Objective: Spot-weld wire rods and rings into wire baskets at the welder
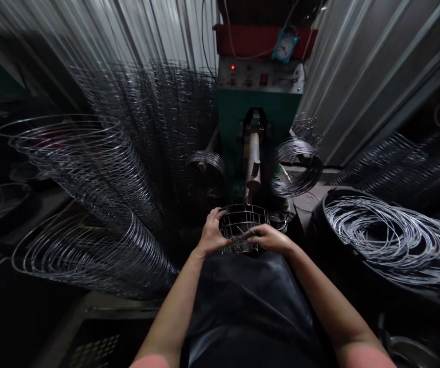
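A round wire basket [242, 210] is between my two hands, just above the dark apron [250, 306] on my lap. On its left side, my left hand [212, 232] has its fingers closed over the rim wires, thumb toward the near side. My right hand [268, 237] pinches at the near right edge of the basket; its fingertips are dim, so any small piece in them is hard to make out. Directly beyond the basket, the metal arm [254, 158] of a green machine [229, 115] points toward me.
Tall stacks of wire rings [128, 168] stand on the left. Wire coils [296, 166] flank the machine arm. At right, a dark tub [329, 204] holds loose wire rings [392, 235]. A plastic crate [100, 314] is at lower left. A blue clock [284, 46] hangs above the control panel.
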Tool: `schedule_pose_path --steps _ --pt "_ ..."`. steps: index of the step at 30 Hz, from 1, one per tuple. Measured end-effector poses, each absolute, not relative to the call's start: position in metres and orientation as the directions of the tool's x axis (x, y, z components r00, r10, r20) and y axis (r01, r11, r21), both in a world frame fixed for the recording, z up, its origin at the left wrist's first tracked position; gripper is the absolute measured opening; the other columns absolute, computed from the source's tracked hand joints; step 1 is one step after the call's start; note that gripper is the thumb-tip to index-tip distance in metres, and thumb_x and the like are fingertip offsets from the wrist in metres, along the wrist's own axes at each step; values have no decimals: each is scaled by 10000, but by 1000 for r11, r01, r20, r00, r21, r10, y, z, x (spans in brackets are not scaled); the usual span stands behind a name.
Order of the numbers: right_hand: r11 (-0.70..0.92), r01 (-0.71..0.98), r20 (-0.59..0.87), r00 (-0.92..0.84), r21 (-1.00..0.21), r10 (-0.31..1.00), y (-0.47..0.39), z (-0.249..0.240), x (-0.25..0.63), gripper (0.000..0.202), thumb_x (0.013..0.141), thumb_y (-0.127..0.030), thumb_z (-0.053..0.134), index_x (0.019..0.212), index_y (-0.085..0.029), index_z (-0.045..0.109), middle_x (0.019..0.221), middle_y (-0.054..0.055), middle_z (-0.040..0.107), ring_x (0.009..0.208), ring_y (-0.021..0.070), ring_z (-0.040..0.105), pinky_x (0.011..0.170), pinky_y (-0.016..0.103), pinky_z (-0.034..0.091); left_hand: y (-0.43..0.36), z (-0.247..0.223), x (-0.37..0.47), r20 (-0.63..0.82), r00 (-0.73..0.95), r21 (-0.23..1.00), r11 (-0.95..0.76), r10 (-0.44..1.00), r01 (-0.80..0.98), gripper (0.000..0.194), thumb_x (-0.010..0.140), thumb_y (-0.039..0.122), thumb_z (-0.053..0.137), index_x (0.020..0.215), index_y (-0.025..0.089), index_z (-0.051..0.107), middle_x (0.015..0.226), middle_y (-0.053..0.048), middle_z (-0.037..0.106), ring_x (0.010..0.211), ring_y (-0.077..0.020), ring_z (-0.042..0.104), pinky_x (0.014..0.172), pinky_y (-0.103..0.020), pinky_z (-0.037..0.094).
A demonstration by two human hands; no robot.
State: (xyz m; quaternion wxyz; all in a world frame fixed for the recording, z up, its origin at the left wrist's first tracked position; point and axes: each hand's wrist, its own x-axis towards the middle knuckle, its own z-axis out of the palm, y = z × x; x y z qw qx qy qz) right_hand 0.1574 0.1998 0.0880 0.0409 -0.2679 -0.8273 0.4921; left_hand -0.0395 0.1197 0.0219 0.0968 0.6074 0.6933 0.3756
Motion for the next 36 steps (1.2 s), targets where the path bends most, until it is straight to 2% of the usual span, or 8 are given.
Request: schedule_pose_path --steps 2,4,6,9,14,21,31,36 --pt "465 518 -205 -796 -718 570 202 80 144 222 767 -146 536 891 -150 720 800 16 712 766 164 634 704 248 456 119 27 -30 307 -185 578 -29 934 816 876 480 303 794 1254 135 418 1383 -192 375 1326 -347 317 1103 -497 255" --pt "553 595 -125 -738 -584 663 200 70 137 197 778 -133 552 877 -151 721 839 44 716 818 183 640 739 256 450 121 30 -23 303 -165 542 -27 938 840 864 480 252 778 1255 128 417 1384 -206 371 1325 -362 313 1102 -524 231" --pt "610 597 -33 -728 -522 685 197 63 137 189 806 -148 562 915 -150 716 907 81 712 876 199 641 773 263 449 124 31 -21 314 -168 539 -30 935 842 861 479 240 776 1254 132 418 1383 -210 370 1321 -371 316 1093 -542 231" --pt "679 489 51 -790 -547 610 197 57 147 195 843 -191 564 981 -164 700 962 89 698 918 190 638 801 261 458 129 29 -21 320 -167 560 -44 933 827 876 470 250 790 1256 133 422 1389 -211 363 1321 -374 314 1086 -542 249" --pt "762 384 98 -860 -521 501 204 53 163 315 791 -212 647 1106 -197 644 1029 81 664 951 193 622 816 287 477 137 25 -23 299 -160 610 -59 941 790 874 455 247 803 1245 137 445 1380 -188 378 1308 -361 336 1082 -501 294" --pt "797 365 179 -849 -482 498 209 42 162 176 798 -133 607 952 -185 675 881 58 673 829 168 633 729 254 477 147 17 -26 294 -147 630 -76 944 773 872 458 249 789 1251 141 443 1370 -180 387 1307 -365 338 1082 -516 294" --pt "811 390 236 -820 -436 521 228 41 154 152 803 -118 600 921 -183 671 875 55 670 801 152 633 695 224 459 172 18 -34 315 -153 663 -102 937 741 847 442 232 798 1221 143 478 1346 -169 419 1294 -353 366 1075 -479 327" --pt "797 417 243 -798 -437 551 232 43 154 141 831 -149 582 927 -200 672 896 43 677 828 149 636 724 223 460 182 17 -35 311 -139 685 -120 940 719 813 451 241 794 1204 193 492 1319 -129 449 1268 -330 408 1055 -468 352"
